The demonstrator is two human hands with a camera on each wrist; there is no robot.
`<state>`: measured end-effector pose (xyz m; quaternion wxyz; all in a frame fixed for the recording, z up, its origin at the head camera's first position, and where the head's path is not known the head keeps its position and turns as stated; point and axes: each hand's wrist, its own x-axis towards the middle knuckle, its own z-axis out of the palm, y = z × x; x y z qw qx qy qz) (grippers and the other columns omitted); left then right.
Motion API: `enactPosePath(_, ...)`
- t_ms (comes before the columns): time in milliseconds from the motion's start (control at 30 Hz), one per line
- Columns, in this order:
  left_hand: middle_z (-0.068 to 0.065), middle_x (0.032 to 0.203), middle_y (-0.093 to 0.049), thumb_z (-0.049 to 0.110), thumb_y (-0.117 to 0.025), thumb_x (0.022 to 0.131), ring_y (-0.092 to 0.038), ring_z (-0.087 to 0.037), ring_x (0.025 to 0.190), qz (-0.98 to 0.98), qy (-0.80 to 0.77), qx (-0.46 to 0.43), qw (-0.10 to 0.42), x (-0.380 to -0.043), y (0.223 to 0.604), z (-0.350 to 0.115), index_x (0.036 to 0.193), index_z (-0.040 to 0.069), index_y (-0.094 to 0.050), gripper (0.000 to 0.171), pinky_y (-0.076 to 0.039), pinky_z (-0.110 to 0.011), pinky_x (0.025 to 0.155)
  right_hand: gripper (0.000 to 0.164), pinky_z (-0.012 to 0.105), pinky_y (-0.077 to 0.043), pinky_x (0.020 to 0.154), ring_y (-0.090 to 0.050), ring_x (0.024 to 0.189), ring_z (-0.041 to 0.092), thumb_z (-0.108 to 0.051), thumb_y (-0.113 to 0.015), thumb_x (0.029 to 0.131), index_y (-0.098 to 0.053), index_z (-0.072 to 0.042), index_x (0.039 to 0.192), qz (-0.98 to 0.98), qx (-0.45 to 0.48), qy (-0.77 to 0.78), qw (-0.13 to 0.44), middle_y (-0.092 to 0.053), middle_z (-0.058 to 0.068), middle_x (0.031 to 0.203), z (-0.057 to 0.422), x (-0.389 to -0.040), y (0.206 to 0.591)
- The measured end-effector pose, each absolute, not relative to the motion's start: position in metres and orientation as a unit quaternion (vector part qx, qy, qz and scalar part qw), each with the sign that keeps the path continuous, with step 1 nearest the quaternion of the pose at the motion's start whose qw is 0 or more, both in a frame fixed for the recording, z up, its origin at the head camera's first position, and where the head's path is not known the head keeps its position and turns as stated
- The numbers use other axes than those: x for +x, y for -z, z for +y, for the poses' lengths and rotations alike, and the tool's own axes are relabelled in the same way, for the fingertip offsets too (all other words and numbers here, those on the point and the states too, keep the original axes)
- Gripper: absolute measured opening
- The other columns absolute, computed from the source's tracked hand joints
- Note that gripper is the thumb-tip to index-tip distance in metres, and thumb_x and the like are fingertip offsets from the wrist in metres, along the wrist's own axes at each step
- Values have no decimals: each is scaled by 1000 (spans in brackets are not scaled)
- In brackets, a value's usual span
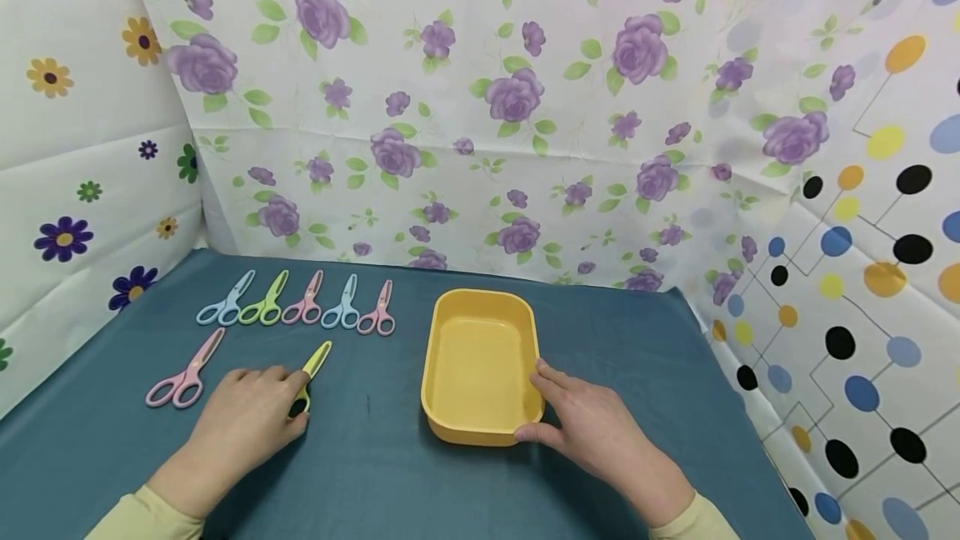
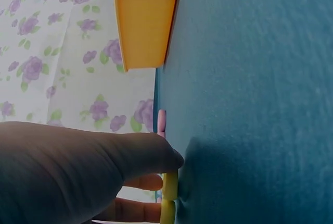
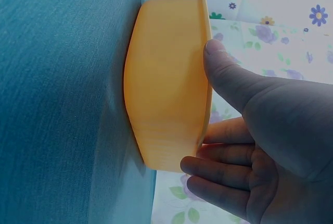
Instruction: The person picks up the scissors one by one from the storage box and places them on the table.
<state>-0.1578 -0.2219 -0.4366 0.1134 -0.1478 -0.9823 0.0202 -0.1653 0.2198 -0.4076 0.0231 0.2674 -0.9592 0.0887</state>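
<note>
A pair of yellow-green scissors [image 1: 318, 358] lies on the cloth, blades pointing away to the right. My left hand [image 1: 251, 407] pinches its handle end between thumb and fingers, which hide part of the loops. In the left wrist view the scissors' edge [image 2: 170, 185] shows under the thumb, close against the cloth. To the right stands a yellow rectangular tub [image 1: 480, 357], upright, with nothing inside. My right hand [image 1: 592, 427] holds its near right corner, thumb at the front rim and fingers along the right side. The right wrist view shows the tub's side wall [image 3: 166, 83].
Left of my left hand lies a larger pink pair of scissors [image 1: 183, 377]. A row of several scissors in blue, green and pink [image 1: 303, 302] lies farther back. Blue-green cloth [image 1: 375, 473] covers the table, and a flowered sheet [image 1: 450, 107] hangs behind it.
</note>
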Motion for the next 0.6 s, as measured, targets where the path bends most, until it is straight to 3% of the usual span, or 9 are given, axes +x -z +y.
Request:
enactPosePath(167,-9,93,-71,30,-96,82,-71,-32,84,-984,-20,-143,108,-157,438,-221,108,9,-78,38,-57,-66,88,89,54,-63,94,-69,132,36,-69,-72,95,-63,-5,156,-960,266,-86,22,-55,14,164,220,-165,408)
enactPosePath(367,-14,109,-73,31,-95,85,-73,-36,98,-979,-18,-155,131,-155,443,-218,112,7,-79,40,-57,-64,90,90,54,-63,94,-69,132,36,-70,-72,94,-63,-6,156,-961,263,-82,20,-55,13,164,219,-165,408)
enactPosePath(600,-11,103,-72,27,-96,87,-72,-33,91,-978,-30,-162,126,-155,444,-218,110,8,-81,33,-58,-62,87,89,55,-62,95,-69,133,36,-69,-73,94,-63,-6,156,-961,261,-84,18,-55,13,164,219,-166,407)
